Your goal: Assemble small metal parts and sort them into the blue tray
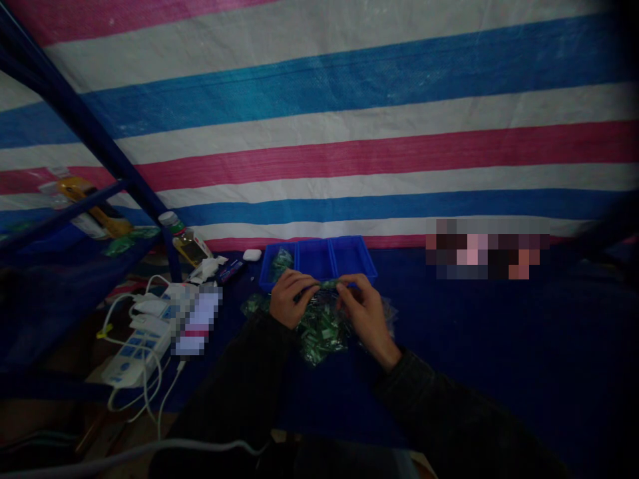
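Left hand [294,299], right hand [365,314]: narrow pinch on one small green packet [327,285], raised between both hands. Loose packet pile [322,330] directly beneath, within easy reach. Blue divided tray [319,241] just beyond, also close to hand.

The left hand [294,299] and right hand [364,313] are holding a green packet [328,285] over a pile of packets [322,330], near a blue tray [312,240].

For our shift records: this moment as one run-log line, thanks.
left hand: holds green packet | right hand: holds same packet | nearby: green packet pile, blue divided tray
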Motion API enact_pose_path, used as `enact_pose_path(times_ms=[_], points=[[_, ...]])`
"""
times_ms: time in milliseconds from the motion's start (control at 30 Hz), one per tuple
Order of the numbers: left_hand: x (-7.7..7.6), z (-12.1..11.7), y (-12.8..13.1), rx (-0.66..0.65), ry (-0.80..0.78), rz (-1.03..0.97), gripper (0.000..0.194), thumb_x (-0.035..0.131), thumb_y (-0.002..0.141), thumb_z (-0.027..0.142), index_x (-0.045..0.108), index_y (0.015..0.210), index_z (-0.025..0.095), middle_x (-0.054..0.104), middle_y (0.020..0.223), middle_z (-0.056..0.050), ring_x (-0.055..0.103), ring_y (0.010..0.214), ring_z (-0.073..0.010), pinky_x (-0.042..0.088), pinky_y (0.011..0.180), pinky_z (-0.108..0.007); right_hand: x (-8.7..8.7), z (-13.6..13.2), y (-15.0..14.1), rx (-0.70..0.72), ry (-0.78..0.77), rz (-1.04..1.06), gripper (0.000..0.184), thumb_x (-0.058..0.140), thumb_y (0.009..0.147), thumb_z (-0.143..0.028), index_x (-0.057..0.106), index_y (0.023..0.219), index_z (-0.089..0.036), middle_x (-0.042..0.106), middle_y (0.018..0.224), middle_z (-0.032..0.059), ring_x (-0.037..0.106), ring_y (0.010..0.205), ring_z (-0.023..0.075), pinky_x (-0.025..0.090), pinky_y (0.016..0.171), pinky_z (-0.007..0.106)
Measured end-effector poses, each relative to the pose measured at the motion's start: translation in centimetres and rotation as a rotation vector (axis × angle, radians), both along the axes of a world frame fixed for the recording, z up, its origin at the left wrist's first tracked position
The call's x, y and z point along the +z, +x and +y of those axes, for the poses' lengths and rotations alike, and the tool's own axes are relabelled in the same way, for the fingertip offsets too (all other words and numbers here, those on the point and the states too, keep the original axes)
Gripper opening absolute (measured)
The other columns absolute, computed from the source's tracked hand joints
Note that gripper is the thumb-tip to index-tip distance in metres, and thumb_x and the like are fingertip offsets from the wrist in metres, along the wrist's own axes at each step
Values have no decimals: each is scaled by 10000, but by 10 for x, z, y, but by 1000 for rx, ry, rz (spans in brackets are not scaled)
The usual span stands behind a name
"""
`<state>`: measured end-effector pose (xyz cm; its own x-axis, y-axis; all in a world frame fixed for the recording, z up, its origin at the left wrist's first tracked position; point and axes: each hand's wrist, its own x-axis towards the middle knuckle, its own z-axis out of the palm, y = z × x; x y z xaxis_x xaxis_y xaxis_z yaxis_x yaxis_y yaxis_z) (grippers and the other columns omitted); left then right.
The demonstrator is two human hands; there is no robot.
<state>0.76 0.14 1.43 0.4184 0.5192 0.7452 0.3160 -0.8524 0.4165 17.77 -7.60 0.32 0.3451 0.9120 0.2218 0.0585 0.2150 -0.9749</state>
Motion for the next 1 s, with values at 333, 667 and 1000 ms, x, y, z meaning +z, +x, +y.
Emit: enact_pose_path(times_ms=[333,667,1000], points=[[-1,-2,-1,-20,-56,-9,149,588,983,229,730,1000,189,740,907,-63,656,826,-179,557,779,-347,-1,0,-3,38,-37,123,310,654,896,-445,542,1109,-250,605,678,-36,518,475,146,346,441,271],[4,0,-3,-21,-30,7,112,631,952,213,735,987,195,743,912,-62,639,885,-203,540,838,-388,5,-3,0,35,-27,36,263,542,954,-418,682,1051,-218,647,638,0,555,547,179,394,532,299],[-2,-1,-2,38,-55,-30,80,691,920,251,701,892,177,707,840,-40,603,706,-142,503,641,-277,-1,-1,-1,-11,-14,-65,222,618,932,-439,632,919,-218,600,676,-13,555,587,157,411,553,279]])
